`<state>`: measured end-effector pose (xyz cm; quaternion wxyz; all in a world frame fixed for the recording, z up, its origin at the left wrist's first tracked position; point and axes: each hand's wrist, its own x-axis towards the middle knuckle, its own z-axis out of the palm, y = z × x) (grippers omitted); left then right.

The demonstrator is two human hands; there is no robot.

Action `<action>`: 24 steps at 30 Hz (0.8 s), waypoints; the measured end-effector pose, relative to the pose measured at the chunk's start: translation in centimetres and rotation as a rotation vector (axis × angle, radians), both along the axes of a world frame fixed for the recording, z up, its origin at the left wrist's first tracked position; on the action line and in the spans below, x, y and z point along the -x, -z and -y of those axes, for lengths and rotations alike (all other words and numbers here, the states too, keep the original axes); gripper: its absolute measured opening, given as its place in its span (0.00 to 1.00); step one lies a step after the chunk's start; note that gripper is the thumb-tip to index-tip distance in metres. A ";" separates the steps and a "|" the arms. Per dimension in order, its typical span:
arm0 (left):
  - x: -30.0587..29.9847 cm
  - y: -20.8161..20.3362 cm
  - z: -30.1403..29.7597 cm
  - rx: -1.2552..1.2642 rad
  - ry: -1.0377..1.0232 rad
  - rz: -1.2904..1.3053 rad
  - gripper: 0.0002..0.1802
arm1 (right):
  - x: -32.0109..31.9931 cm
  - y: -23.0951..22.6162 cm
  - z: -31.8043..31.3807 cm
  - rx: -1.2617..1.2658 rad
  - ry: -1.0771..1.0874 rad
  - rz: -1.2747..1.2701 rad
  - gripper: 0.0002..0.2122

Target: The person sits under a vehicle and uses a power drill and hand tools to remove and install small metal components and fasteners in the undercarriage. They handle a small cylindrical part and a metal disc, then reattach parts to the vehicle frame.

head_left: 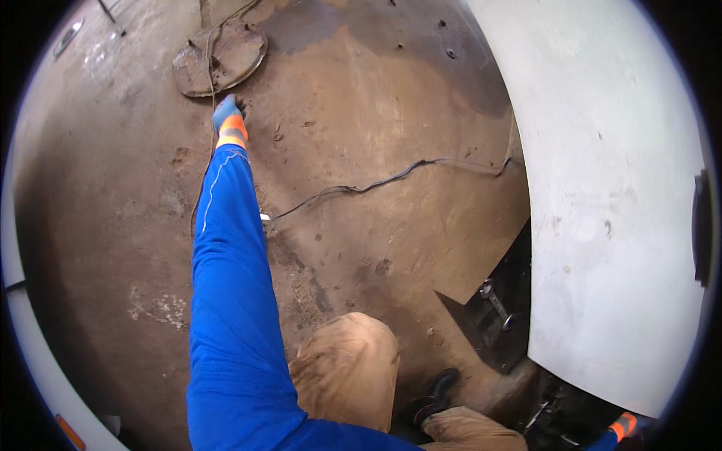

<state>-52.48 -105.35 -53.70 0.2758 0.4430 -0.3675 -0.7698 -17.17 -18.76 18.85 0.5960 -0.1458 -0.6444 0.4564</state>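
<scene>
My left hand (229,111), in a blue glove with an orange cuff, reaches far ahead, low over the brown floor. Its fingers look curled closed, and whatever they may hold is hidden. Just beyond it lies a round rusty metal plate (244,56) with stubs on top. A thin cable (210,64) crosses that plate and passes close beside the hand; whether they touch, I cannot tell. My right hand (639,427) is at the lower right rim, by the lower edge of a white panel (602,188). Its fingers are dark and cut off by the rim.
A dark cord (391,179) with a white end runs across the stained floor. Beneath the white panel, a wrench (496,304) lies in a dark tray or opening. My bent knee (350,368) and black boot (436,395) are close in. A white curved body edge (53,391) borders the left.
</scene>
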 end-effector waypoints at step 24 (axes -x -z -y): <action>5.3 -8.9 2.6 -0.313 -0.163 -0.551 0.14 | -2.4 -1.5 -1.3 0.239 -0.053 -0.096 0.25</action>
